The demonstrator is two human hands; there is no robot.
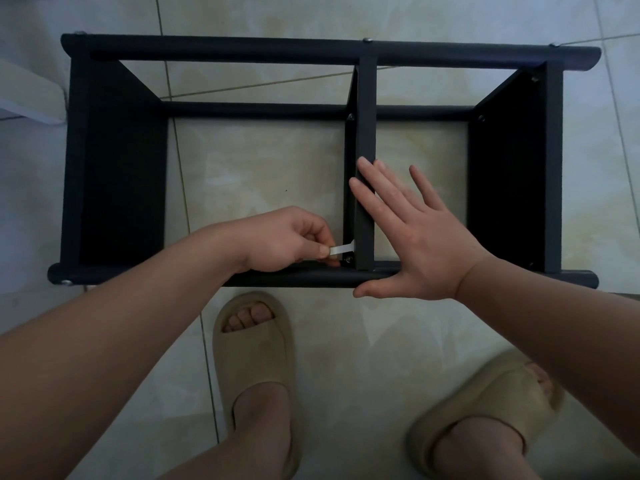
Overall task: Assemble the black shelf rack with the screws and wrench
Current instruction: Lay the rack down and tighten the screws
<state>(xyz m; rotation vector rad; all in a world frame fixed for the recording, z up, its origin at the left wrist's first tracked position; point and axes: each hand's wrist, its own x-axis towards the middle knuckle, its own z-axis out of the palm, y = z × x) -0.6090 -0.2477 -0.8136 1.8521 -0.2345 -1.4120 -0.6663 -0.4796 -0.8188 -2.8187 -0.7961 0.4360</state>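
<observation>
Rack [207,51]: black frame lying on the tiled floor [259,168], filling the view from 9 through 12 to 3 o'clock.
Left hand [280,240]: at 7 o'clock of the frame's opening, fingers curled, thumb and forefinger pinching the wrench.
Wrench [341,249]: small pale flat strip, with its far end at the foot of the divider. Whether it sits on the screw cannot be told.
Screw [349,259]: at 6 o'clock, where the divider meets the near rail [138,273].
Divider [365,133]: black panel running from 12 to 6 o'clock.
Right hand [415,237]: flat, fingers spread wide, pressing the divider and near rail, holding nothing.
Risk: the thin wrench may slip off the screw in the cramped corner, and the divider could shift out of line if the bracing hand eases.
</observation>
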